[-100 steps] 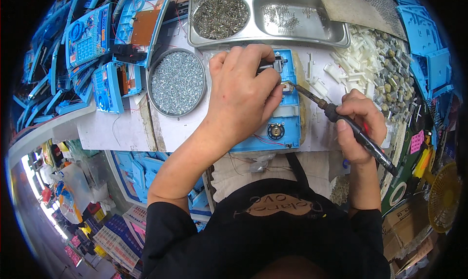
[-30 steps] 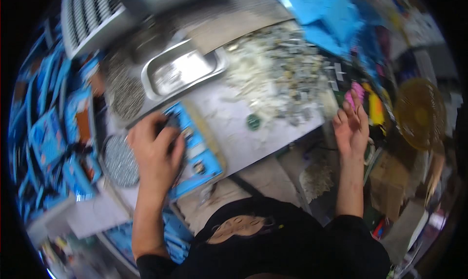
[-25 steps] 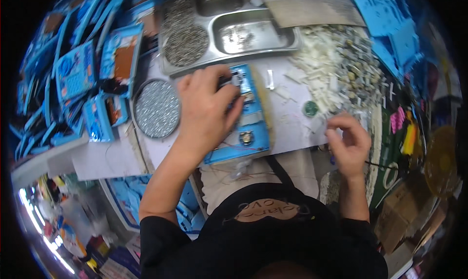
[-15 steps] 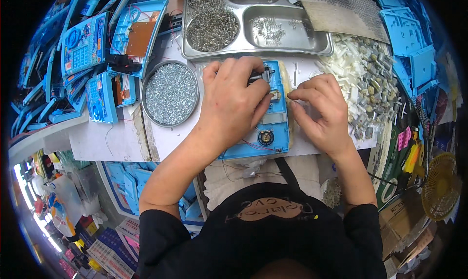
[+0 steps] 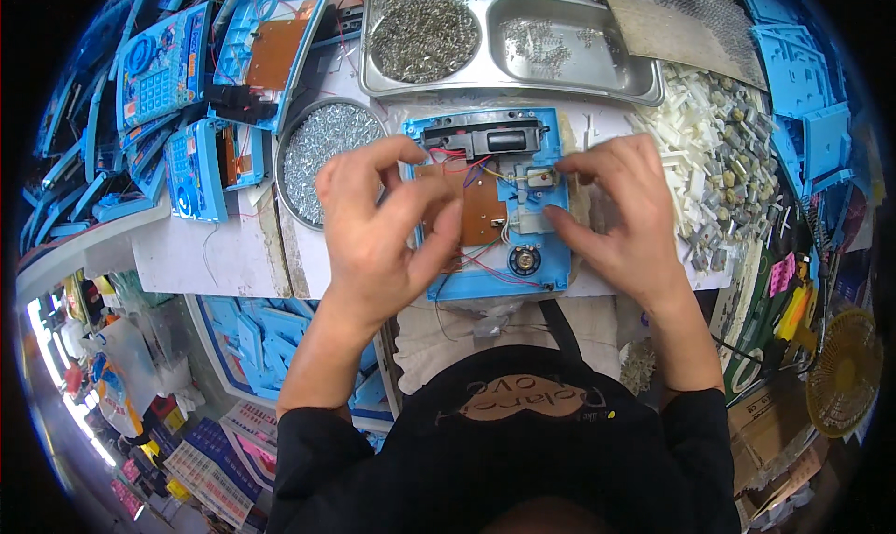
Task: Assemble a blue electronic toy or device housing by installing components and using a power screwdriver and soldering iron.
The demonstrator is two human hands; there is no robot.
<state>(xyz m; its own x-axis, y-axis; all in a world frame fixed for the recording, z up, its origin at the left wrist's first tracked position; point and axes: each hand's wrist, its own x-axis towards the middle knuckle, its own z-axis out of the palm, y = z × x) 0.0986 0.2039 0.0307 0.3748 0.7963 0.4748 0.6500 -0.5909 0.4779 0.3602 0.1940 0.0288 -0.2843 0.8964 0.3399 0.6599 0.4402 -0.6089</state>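
Observation:
In front of me lies a blue plastic casing (image 5: 551, 277) with its inside facing up. It holds a brown circuit board (image 5: 483, 212), a round speaker (image 5: 525, 259), a black part (image 5: 504, 141) along the far side and thin coloured wires. At the casing's left edge is my left hand (image 5: 378, 231), its fingers bent and apart, nothing visible in them. My right hand (image 5: 621, 221) is at the right edge, thumb and forefinger apart beside a small white part (image 5: 539, 177); whether the fingertips touch the casing I cannot tell.
A round dish of screws (image 5: 327, 142) stands left of the casing. Behind is a metal tray (image 5: 579, 84) with small metal parts. White and grey pieces (image 5: 709, 161) are heaped at right. Blue toy casings (image 5: 163, 77) pile up at left, more blue parts (image 5: 821, 133) at far right.
My left hand has drawn back left from over the casing, uncovering the circuit board and black part. My right hand stays near the right edge. The view has shifted slightly.

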